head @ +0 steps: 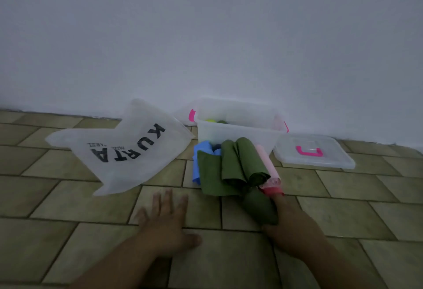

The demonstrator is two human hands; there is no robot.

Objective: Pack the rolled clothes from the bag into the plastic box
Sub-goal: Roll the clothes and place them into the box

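— While the left hand is spread over the tiled floor, what is the right hand doing?
— Gripping a green rolled cloth at the near end of the pile of rolls, before the clear plastic box. It's blurred, so perhaps the left palm rests down. The white KURTA bag lies left.
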